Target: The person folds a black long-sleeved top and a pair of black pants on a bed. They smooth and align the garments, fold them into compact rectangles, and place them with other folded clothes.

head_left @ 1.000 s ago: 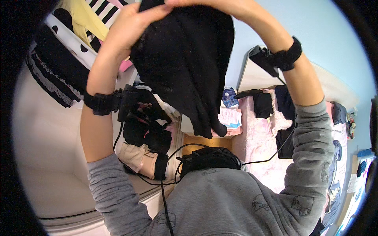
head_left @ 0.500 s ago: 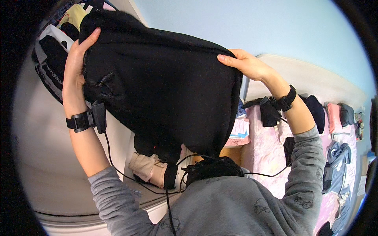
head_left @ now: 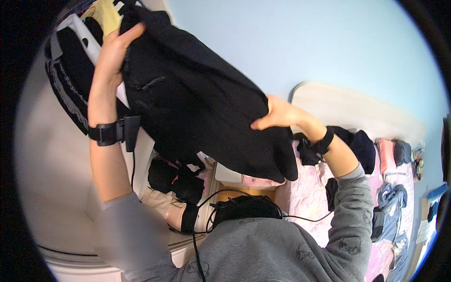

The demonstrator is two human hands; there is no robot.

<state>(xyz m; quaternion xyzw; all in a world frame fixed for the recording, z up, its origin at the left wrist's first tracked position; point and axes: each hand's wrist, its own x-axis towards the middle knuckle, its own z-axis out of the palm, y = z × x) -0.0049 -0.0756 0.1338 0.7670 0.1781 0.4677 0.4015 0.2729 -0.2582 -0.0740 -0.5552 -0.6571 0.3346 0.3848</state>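
Note:
A large black garment (head_left: 197, 103) is stretched between my two hands; its exact kind does not show. Its upper left end is gripped by my left hand (head_left: 115, 51), thumb over the cloth and the other fingers hidden. My right hand (head_left: 282, 115) pinches the right edge lower down, so the cloth slopes downward to the right. Close behind my left hand are other clothes in the wardrobe, among them a yellow one (head_left: 107, 16) and a black one with ruffled trim (head_left: 68, 77).
The pale wardrobe wall (head_left: 61, 188) rises at my left. Black and beige clothes (head_left: 164, 204) lie low inside it. A bed with a pink sheet (head_left: 307, 197) and pale headboard (head_left: 357, 103) stands at right, strewn with folded and loose clothes. Black cables (head_left: 134, 169) run from my wrist straps.
My right hand has come down, tilting the garment and narrowing its spread. My left hand has shifted slightly up and right. More clothes below the garment now show.

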